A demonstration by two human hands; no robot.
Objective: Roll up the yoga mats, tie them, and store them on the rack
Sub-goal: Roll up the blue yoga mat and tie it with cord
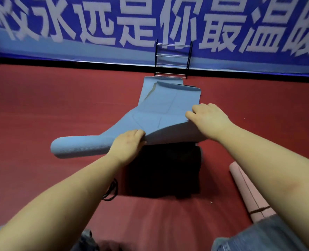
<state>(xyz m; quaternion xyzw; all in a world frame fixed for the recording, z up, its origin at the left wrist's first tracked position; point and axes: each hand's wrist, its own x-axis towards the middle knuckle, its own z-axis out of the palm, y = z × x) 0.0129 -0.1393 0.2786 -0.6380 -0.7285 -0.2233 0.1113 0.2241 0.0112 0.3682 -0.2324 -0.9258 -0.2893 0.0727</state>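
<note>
Both hands, left (127,143) and right (207,118), grip pinching near edge of blue foam yoga mat (161,107), partly rolled on red floor (41,105); black wire rack (172,59) beyond, at wall.

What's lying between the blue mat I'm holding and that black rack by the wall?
Only the mat's own unrolled length. The blue foam yoga mat stretches across the red floor right up to the black metal tiered rack. Nothing else visible lies on that path; the rolled pink mat sits off to the right.
</note>
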